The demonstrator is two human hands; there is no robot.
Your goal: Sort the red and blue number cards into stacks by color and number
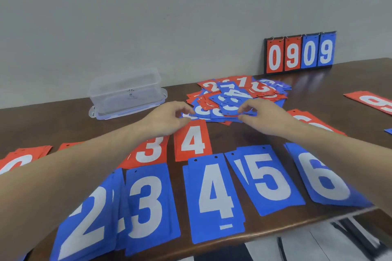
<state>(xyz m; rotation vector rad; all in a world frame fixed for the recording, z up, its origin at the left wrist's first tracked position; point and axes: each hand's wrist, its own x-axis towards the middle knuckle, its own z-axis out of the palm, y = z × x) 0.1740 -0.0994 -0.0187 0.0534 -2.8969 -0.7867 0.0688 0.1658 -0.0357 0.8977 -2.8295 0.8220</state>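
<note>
A dark brown wooden worktop (pixel 318 82) with a glossy finish ran up to a plain pale wall (pixel 148 17) that bore a few small dark marks. Towards the back left of it stood a clear plastic storage box (pixel 126 93), turned upside down so that it rested on its lid, whose clips stuck out at the edges. At the back right, a small flip scoreboard (pixel 300 53) in a black frame stood upright just in front of the wall, its ring-hung leaves reading 0 and 9 in red, then 0 and 9 in blue.
</note>
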